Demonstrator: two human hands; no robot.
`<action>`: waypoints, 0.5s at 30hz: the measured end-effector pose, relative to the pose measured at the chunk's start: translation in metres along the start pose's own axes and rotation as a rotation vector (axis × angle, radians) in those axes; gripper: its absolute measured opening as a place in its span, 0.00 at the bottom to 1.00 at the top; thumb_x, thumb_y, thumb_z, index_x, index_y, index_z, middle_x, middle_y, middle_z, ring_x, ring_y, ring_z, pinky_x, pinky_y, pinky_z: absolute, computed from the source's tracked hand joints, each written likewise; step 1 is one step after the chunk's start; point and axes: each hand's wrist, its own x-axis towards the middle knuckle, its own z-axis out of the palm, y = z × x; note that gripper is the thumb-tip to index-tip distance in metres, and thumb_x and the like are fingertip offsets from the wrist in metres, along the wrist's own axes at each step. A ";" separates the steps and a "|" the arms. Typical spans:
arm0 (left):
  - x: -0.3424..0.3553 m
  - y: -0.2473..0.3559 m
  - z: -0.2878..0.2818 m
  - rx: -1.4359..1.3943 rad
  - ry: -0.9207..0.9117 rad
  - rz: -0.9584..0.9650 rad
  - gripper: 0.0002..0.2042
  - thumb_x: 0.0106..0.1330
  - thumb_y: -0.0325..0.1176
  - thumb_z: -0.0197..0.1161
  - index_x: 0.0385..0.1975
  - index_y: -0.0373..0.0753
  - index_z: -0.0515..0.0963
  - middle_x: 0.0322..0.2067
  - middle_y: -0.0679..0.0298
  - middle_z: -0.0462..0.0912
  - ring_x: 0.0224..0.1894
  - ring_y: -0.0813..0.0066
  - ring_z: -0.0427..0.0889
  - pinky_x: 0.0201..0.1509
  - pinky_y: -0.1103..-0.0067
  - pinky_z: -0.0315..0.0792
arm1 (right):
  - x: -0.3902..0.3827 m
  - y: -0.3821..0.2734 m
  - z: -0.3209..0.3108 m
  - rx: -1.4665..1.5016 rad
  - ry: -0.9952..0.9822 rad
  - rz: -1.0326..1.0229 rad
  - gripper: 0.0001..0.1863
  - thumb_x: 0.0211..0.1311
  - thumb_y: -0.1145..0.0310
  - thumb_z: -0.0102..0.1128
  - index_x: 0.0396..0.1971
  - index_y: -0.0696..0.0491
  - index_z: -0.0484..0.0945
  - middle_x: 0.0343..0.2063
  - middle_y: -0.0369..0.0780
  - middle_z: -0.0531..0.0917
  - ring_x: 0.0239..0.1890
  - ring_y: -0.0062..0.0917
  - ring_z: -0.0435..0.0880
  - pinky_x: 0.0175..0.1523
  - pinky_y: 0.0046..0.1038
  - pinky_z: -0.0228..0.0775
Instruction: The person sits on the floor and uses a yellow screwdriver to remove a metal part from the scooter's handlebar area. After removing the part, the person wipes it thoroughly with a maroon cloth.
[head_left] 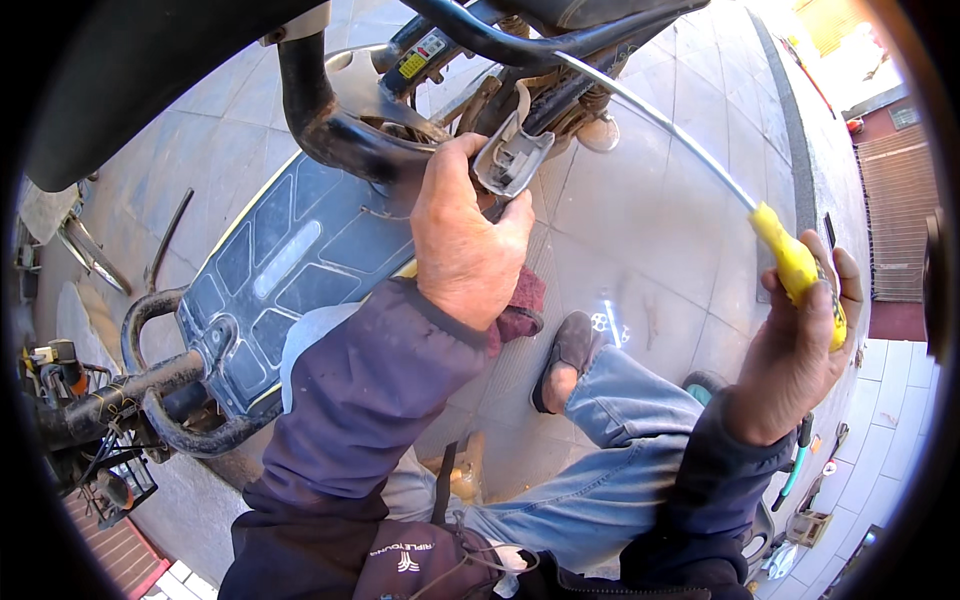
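Observation:
My left hand (468, 235) pinches a small grey plastic housing (512, 158) between thumb and fingers, beside the scooter's black tube frame (375, 150). The housing's hollow side shows, with small parts inside that I cannot make out. A strip or wire runs up from its top edge. In my right hand (800, 345) is a long screwdriver (785, 250), gripped by its yellow handle. Its thin metal shaft slants up and left, and the tip ends in front of a black curved tube (500, 45); whether they touch I cannot tell.
A dark footboard (285, 265) with moulded panels lies below the frame, left of my forearm. A dark red cloth (520, 305) hangs behind my left wrist. My shoe (570, 350) rests on the tiled floor (650, 250). Several tools (800, 460) lie at the right.

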 end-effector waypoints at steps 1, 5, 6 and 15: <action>0.000 -0.001 0.000 0.003 0.006 0.012 0.21 0.56 0.19 0.65 0.49 0.32 0.67 0.41 0.58 0.80 0.40 0.76 0.81 0.44 0.79 0.76 | 0.001 -0.001 -0.002 -0.029 -0.014 -0.015 0.25 0.58 0.67 0.64 0.53 0.60 0.67 0.42 0.52 0.81 0.37 0.34 0.85 0.44 0.30 0.81; -0.001 -0.002 0.001 0.011 0.007 0.019 0.20 0.56 0.19 0.65 0.48 0.32 0.68 0.39 0.59 0.80 0.37 0.78 0.80 0.40 0.81 0.75 | -0.001 -0.004 -0.005 -0.026 -0.090 -0.003 0.23 0.57 0.66 0.64 0.49 0.58 0.68 0.37 0.49 0.82 0.37 0.34 0.84 0.42 0.30 0.81; -0.001 0.000 0.002 0.010 0.002 0.013 0.20 0.56 0.19 0.65 0.48 0.32 0.68 0.38 0.60 0.80 0.36 0.79 0.80 0.39 0.82 0.75 | -0.001 -0.005 -0.005 -0.029 -0.127 0.011 0.23 0.57 0.66 0.64 0.49 0.58 0.68 0.37 0.49 0.83 0.37 0.33 0.84 0.42 0.30 0.80; -0.003 0.006 0.002 0.142 -0.036 0.133 0.21 0.51 0.21 0.64 0.46 0.30 0.67 0.40 0.48 0.72 0.44 0.48 0.74 0.49 0.66 0.69 | -0.009 -0.010 0.006 -0.109 -0.254 -0.024 0.18 0.55 0.76 0.63 0.45 0.56 0.68 0.35 0.48 0.83 0.38 0.30 0.83 0.49 0.31 0.77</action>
